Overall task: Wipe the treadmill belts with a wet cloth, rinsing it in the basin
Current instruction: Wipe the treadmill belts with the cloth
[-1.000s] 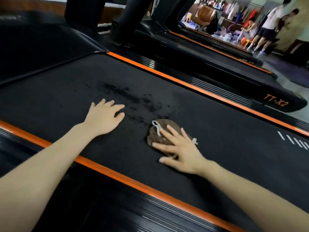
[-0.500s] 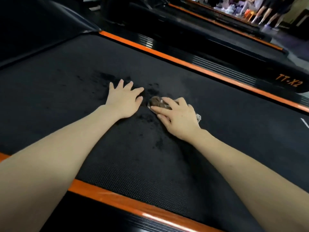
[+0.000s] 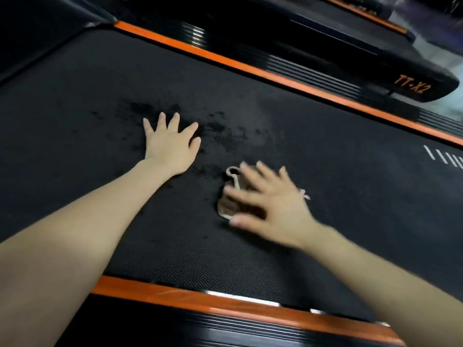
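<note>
The right hand (image 3: 273, 209) is laid flat with its fingers spread on a small brown cloth (image 3: 226, 205), which is pressed onto the black treadmill belt (image 3: 87, 91) about midway across it. Dark, wet-looking blotches (image 3: 220, 134) are seen on the belt beyond the cloth and around the left hand (image 3: 170, 146), so that patch is judged to have been wiped. The rest of the belt looks matte and dry, and most of the wiping is judged to be left. The neighbouring treadmill (image 3: 411, 86) shows no sign of wiping, as far as can be told. No basin is in view. The right hand is blurred, yet its fingers are seen to be straight and splayed, with the thumb stretched along the cloth's near edge. Nothing is gripped; the cloth is only pressed down. A pale cord loop (image 3: 231, 171) is left showing past the fingertips. The left hand is planted flat on the belt, fingers spread, apart from the cloth.
</note>
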